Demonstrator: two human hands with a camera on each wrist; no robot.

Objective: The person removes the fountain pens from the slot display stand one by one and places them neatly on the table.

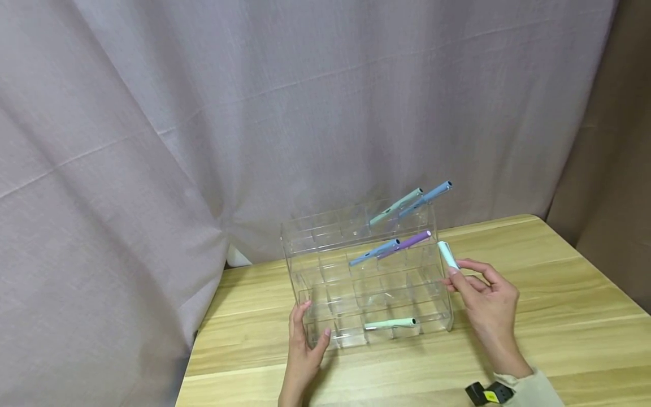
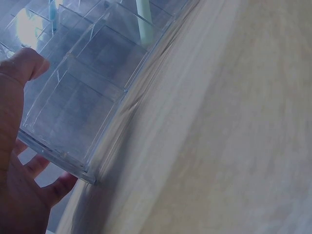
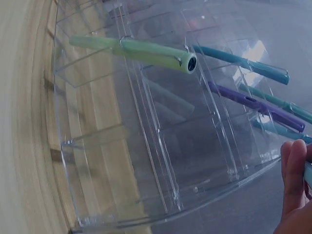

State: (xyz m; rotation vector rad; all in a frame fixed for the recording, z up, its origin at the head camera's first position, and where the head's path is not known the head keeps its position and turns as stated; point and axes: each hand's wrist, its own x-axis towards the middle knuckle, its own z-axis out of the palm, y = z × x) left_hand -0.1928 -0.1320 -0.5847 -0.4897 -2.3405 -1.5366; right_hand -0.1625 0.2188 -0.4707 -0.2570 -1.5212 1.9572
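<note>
A clear tiered pen rack (image 1: 351,339) stands on the table. My left hand (image 1: 303,353) grips its front left corner; in the left wrist view the thumb (image 2: 34,66) lies over the front and the fingers are round the side panel. My right hand (image 1: 490,302) pinches a pale mint pen (image 1: 447,254) between thumb and fingers, just off the rack's right side. A light green pen (image 1: 390,324) lies in the lowest tier. Higher up sit a blue pen (image 1: 374,252) and a purple pen (image 1: 413,241), with a green pen (image 1: 396,206) and another blue pen (image 1: 426,199) at the top.
The wooden table (image 1: 569,294) extends to the right of the rack and in front of it. A grey curtain (image 1: 325,113) hangs close behind. On the right wrist sits a black device (image 1: 488,394) with a yellow label.
</note>
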